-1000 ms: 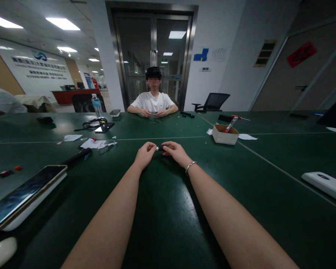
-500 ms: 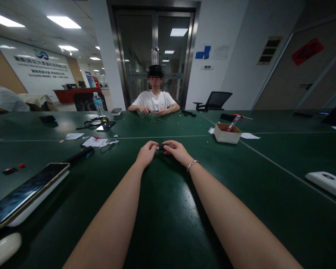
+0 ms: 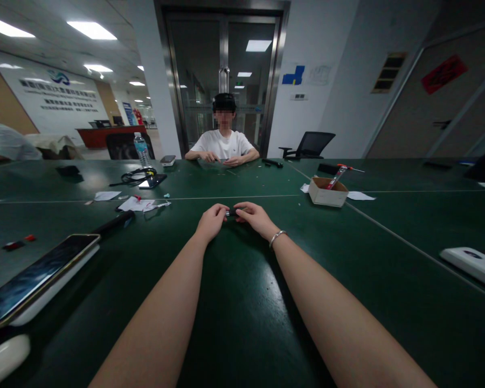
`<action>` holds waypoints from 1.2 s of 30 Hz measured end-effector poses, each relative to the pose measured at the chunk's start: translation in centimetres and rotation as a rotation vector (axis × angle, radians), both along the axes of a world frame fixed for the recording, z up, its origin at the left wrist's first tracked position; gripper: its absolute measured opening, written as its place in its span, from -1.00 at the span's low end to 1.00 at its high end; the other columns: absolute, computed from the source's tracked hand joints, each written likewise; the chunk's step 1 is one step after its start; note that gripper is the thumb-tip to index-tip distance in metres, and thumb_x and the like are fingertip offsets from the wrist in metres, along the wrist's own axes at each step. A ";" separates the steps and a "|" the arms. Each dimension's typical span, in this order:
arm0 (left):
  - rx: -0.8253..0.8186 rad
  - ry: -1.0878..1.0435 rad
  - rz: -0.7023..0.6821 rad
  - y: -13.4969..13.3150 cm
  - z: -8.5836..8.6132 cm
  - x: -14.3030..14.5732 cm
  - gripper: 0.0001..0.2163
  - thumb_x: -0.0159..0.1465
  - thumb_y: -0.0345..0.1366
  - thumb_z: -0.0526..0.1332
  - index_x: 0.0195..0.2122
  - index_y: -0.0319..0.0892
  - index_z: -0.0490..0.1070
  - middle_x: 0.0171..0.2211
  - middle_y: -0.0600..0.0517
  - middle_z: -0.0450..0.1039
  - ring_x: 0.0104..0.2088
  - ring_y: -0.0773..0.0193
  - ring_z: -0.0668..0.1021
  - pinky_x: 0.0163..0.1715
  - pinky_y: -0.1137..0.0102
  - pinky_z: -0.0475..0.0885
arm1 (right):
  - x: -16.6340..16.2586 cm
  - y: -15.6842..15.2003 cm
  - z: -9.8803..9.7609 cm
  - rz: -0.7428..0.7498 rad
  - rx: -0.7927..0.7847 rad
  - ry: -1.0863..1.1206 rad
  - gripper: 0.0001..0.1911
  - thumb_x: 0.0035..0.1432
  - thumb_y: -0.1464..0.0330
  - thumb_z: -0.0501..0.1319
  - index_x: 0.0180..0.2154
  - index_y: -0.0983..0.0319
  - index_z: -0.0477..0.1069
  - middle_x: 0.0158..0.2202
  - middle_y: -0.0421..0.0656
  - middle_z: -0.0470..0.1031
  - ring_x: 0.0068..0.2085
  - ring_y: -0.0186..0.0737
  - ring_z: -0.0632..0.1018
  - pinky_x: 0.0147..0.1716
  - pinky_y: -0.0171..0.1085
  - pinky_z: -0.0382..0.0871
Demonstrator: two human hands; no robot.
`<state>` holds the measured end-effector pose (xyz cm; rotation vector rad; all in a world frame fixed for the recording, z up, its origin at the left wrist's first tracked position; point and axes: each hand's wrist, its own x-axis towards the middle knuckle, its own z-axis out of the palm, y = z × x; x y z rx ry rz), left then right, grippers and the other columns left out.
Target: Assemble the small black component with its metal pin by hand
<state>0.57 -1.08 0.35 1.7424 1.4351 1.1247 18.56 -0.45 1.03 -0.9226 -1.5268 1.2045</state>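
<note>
Your left hand is pinching in nearly closed, thumb and fingertips meeting at the silvery end of a small dark piece, while your right hand, bracelet circling its wrist, is gripping the dark end in the same narrow way. The piece is sitting between the two sets of fingertips, out ahead of you over the middle of the green desk; whether it is touching the surface, you cannot tell from here. For good control, you would do well to be pressing lightly, lining both wrists up with the piece's length and letting any push or pull run straight along it rather than bending it. As for looks, it is showing a short, slim, mostly black body with a bright metallic patch on the left; your fingers are covering the rest, so its exact shape is staying unclear. Farther out, scraps of paper are lying to the left, a phone is resting nearer you, an open box is standing to the right, and a person in white is sitting across from you.
</note>
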 end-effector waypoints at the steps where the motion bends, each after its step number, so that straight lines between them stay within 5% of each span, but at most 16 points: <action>1: 0.003 -0.007 0.005 0.0 0.0 0.0 -0.73 0.27 -0.16 0.04 -0.16 -0.11 0.46 -0.33 0.03 0.51 -0.35 0.29 0.50 -0.37 0.41 0.34 | 0.0 0.0 0.0 -0.001 -0.001 -0.001 -0.77 0.05 0.36 0.33 -0.20 0.25 0.49 -0.46 -0.19 0.53 -0.43 -0.35 0.55 -0.37 -0.34 0.47; 22: 0.008 0.038 -0.023 0.4 -0.4 -0.2 -0.65 0.32 -0.09 -0.05 -0.15 -0.11 0.47 -0.42 0.04 0.48 -0.40 0.27 0.48 -0.41 0.39 0.31 | 0.0 -0.3 0.3 -0.005 -0.005 -0.006 -0.80 0.07 0.40 0.31 -0.20 0.26 0.48 -0.46 -0.19 0.53 -0.44 -0.37 0.55 -0.40 -0.38 0.45; 27: 0.022 0.009 0.006 0.2 -0.3 -0.1 -0.71 0.28 -0.14 0.02 -0.15 -0.08 0.47 -0.25 0.02 0.51 -0.26 0.26 0.50 -0.35 0.40 0.34 | 0.1 -0.2 0.2 -0.002 -0.010 -0.005 -0.78 0.06 0.38 0.32 -0.19 0.26 0.48 -0.42 -0.18 0.54 -0.43 -0.36 0.56 -0.37 -0.35 0.47; 32: 0.002 0.063 0.015 -0.1 0.2 -0.1 -0.64 0.32 -0.09 -0.06 -0.16 -0.11 0.48 -0.46 0.05 0.46 -0.40 0.27 0.48 -0.36 0.38 0.33 | 0.1 -0.2 0.2 -0.003 -0.003 -0.022 -0.76 0.05 0.35 0.33 -0.19 0.25 0.48 -0.42 -0.17 0.54 -0.42 -0.35 0.56 -0.34 -0.32 0.50; 36: 0.004 0.042 0.015 -0.4 0.4 0.0 -0.70 0.28 -0.13 0.02 -0.13 -0.10 0.46 -0.35 0.03 0.49 -0.34 0.28 0.49 -0.38 0.41 0.33 | 0.1 -0.3 0.3 -0.002 0.002 -0.022 -0.74 0.04 0.33 0.34 -0.18 0.25 0.48 -0.44 -0.19 0.54 -0.42 -0.35 0.56 -0.35 -0.33 0.49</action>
